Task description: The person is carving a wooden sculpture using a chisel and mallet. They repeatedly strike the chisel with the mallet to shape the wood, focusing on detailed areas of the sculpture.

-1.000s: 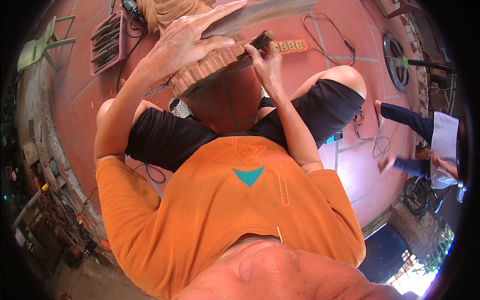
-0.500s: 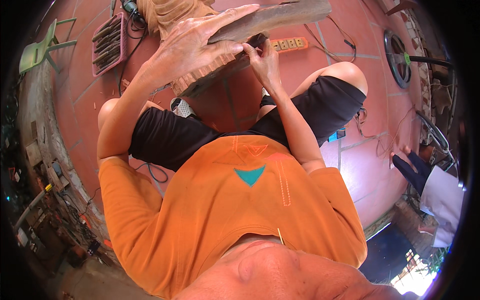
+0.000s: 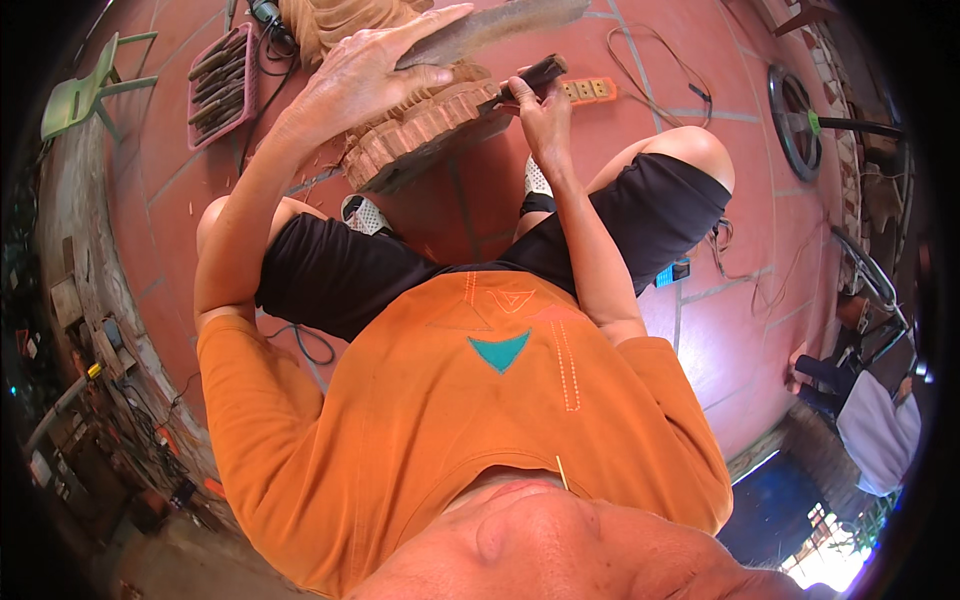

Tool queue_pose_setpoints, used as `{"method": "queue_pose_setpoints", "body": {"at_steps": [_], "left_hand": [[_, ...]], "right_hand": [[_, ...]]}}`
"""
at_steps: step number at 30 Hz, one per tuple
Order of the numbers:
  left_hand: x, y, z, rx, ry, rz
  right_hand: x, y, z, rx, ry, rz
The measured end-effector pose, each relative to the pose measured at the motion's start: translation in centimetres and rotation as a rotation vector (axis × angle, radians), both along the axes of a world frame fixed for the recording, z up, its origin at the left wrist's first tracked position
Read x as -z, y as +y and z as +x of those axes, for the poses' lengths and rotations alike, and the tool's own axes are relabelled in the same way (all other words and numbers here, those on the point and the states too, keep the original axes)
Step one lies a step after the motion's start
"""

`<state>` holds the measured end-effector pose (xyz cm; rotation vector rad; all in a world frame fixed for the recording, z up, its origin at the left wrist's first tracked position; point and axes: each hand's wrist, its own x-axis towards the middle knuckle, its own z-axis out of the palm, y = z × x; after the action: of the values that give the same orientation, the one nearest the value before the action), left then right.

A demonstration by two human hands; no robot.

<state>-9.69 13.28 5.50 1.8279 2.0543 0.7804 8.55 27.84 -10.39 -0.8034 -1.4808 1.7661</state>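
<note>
My left hand (image 3: 365,80) is closed round a flat, worn wooden mallet (image 3: 500,30), its thumb along the near edge. Below that hand stands a carved wood piece (image 3: 415,130) with a ribbed, scalloped border and rounded carving above it. In my right hand (image 3: 545,120) is a carving chisel, its dark handle (image 3: 546,69) pointing up to the right. The chisel's lower end leans toward the right end of the carved border; its tip is hard to make out. A gap separates the mallet from the chisel handle.
A pink basket (image 3: 251,75) of chisels lies on the tiled floor at left, near a power tool (image 3: 264,12) and cords. A green chair (image 3: 85,95) stands farther left. An orange power strip (image 3: 600,90) is beyond my right hand. Another person (image 3: 875,430) is at far right.
The mallet has drawn back to the left, away from the chisel handle. My right hand has shifted slightly right, exposing more of the handle. The other person's legs have moved.
</note>
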Motion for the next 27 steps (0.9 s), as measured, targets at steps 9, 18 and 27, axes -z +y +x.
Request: {"method": "queue_pose_setpoints", "body": {"at_steps": [9,18,27], "left_hand": [[-3.8,-0.7,0.9,0.041,-0.064,0.029],[1.0,-0.5,1.1,0.061,-0.003,0.138],[0.5,-1.0,0.6,-0.002,-0.102,0.128]], "right_hand": [[-0.1,-1.4,-0.2,-0.033,-0.174,0.298],[-3.0,-2.8,0.0,-0.172,-0.236,0.668],[-0.7,-0.7,-0.8,0.026,-0.298,0.502]]}}
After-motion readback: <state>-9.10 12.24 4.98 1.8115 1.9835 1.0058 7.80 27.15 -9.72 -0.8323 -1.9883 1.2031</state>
